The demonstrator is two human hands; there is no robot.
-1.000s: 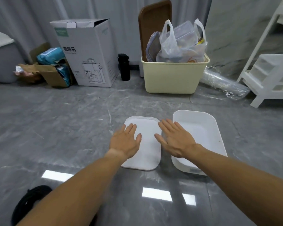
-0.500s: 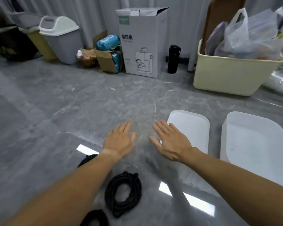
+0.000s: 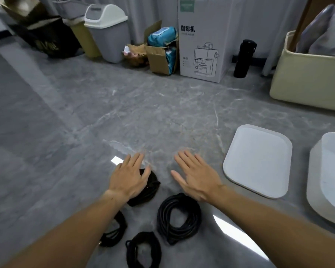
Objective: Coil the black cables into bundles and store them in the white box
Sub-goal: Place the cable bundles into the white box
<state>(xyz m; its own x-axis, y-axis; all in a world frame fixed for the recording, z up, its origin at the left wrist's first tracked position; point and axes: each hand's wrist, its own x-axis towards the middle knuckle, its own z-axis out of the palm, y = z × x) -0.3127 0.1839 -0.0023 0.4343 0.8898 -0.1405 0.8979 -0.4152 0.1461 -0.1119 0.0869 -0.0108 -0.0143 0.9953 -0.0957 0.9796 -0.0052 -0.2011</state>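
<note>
Both hands flat, fingers spread, grasping nothing.
The left hand (image 3: 129, 177) hovers over, perhaps touching, one of four coiled black cables (image 3: 179, 217) on the grey marble floor (image 3: 143, 113); the right hand (image 3: 196, 176) is beside it, and the open white plastic box (image 3: 315, 182) sits far right, past its white lid (image 3: 257, 161).

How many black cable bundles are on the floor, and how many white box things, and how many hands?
Black cable bundles: 4
White box parts: 2, the white lid and the white box
Hands: 2, left hand and right hand
Total: 8
</note>
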